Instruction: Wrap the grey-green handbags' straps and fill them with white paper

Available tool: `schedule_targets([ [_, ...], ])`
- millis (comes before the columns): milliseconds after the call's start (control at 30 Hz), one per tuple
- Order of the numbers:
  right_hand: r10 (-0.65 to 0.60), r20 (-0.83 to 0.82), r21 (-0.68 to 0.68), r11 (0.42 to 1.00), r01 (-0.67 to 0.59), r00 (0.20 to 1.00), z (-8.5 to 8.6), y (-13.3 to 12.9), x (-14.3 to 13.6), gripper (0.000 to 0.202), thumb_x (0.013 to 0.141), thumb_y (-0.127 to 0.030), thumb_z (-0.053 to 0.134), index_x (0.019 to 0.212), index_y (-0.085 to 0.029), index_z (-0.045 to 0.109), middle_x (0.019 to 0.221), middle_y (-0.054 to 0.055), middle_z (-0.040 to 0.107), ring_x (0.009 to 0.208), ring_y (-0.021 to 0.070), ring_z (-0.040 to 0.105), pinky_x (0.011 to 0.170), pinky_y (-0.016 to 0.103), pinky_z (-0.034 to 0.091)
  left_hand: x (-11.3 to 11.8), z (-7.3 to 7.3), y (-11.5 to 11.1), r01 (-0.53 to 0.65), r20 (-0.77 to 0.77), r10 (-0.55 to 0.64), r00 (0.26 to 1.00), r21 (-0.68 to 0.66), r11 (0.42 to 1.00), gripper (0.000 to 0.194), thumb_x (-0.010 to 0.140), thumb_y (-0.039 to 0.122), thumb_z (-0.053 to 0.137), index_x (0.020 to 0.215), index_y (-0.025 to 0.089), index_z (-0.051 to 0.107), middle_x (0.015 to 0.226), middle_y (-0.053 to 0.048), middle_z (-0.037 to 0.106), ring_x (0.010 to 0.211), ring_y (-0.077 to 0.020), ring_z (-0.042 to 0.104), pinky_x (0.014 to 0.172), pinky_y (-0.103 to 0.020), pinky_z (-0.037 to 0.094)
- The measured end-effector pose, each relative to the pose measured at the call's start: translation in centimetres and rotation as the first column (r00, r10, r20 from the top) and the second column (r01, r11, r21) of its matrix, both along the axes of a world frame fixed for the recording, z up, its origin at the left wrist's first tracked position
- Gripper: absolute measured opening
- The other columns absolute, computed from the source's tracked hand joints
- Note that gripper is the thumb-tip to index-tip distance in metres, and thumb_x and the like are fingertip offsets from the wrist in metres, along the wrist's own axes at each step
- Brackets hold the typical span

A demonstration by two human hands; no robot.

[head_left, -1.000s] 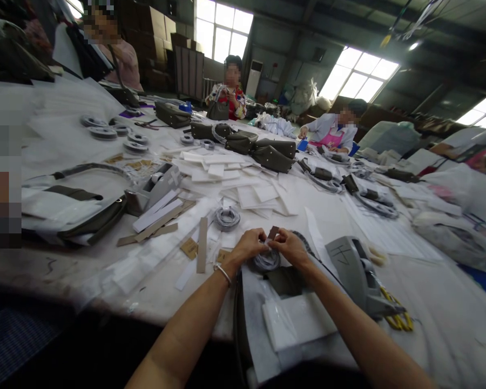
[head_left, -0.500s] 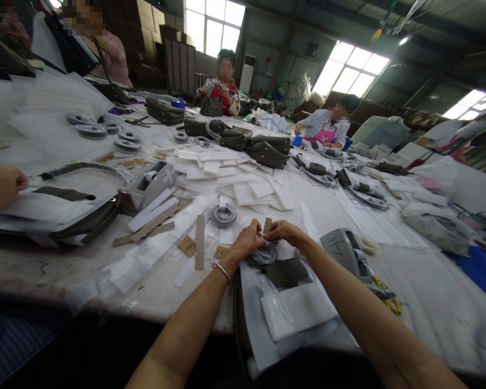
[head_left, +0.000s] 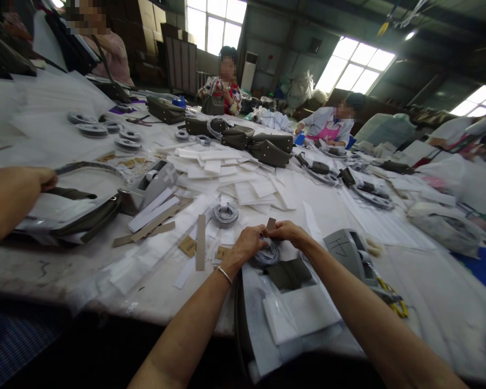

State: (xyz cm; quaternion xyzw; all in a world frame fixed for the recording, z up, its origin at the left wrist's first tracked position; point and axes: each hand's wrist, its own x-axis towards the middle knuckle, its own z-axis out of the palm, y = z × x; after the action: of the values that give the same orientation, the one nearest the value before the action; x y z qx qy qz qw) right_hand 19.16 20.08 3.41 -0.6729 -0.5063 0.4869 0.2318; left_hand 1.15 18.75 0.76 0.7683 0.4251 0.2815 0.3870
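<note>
On the white desk [head_left: 425, 292], a grey tape dispenser [head_left: 344, 247] bears handwriting resembling "H". The right hand [head_left: 287, 232] has its grip pinched on a brown strip [head_left: 271, 222] above a grey coil [head_left: 267, 257]; I cannot tell whether the left hand [head_left: 249, 242], close beside, is clamped.

Dark bags [head_left: 270, 151] lie grouped at the middle of the worktop [head_left: 429, 302]. Beyond them, a person [head_left: 228, 89] in a patterned top [head_left: 235, 97] has a bag [head_left: 213, 106] in front, and another person [head_left: 319, 116] wears a pink apron [head_left: 329, 132]. Farther back are cardboard boxes [head_left: 149, 29], a tall white cabinet [head_left: 249, 71] and bright windows [head_left: 215, 27].
</note>
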Motion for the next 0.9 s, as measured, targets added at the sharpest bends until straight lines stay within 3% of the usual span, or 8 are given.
schedule_targets([
  [233,-0.027,0.057,0.009,1.000,0.027,0.998,-0.5,0.8,-0.7,0.021,0.058,-0.029,0.076,0.054,-0.020,0.057,0.048,-0.001,0.057,0.049,0.0112,0.048,0.045,0.023,0.035,-0.1,0.2,0.3,0.003,-0.053,-0.002,0.999,0.012,1.000,0.026,0.074,0.014,0.072,0.100,0.018,0.072,0.104,-0.005,0.074,0.098,-0.0200,0.067,0.092,-0.027,0.047],
  [500,-0.067,0.192,0.202,0.979,0.027,0.979,-1.6,-0.9,-0.5,0.019,0.068,-0.036,0.069,0.064,-0.019,0.063,0.060,0.000,0.065,0.059,0.0138,0.057,0.053,0.022,0.041,0.1,0.1,0.4,-0.021,-0.123,0.021,0.992,-0.002,1.000,0.022,0.074,0.018,0.072,0.096,0.018,0.074,0.099,-0.006,0.075,0.095,-0.0210,0.067,0.089,-0.028,0.049],
  [733,-0.059,0.284,0.416,0.907,-0.068,0.957,-2.2,-4.0,-0.8,0.021,0.077,-0.039,0.062,0.078,-0.019,0.071,0.075,0.001,0.072,0.073,0.0187,0.063,0.069,0.027,0.047,0.5,0.2,0.1,-0.098,-0.200,0.096,0.975,-0.003,0.995,0.023,0.074,0.023,0.071,0.096,0.016,0.074,0.099,-0.009,0.073,0.095,-0.0226,0.066,0.088,-0.030,0.049],
  [900,-0.003,0.359,0.508,0.839,-0.193,0.933,-2.2,-4.9,-1.1,0.014,0.080,-0.028,0.061,0.082,-0.023,0.074,0.089,0.004,0.075,0.088,0.0227,0.067,0.091,0.034,0.049,0.4,0.4,0.3,-0.116,-0.229,0.111,0.967,-0.007,0.993,0.019,0.077,0.026,0.069,0.093,0.015,0.072,0.097,-0.010,0.073,0.091,-0.0223,0.066,0.083,-0.029,0.048],
])
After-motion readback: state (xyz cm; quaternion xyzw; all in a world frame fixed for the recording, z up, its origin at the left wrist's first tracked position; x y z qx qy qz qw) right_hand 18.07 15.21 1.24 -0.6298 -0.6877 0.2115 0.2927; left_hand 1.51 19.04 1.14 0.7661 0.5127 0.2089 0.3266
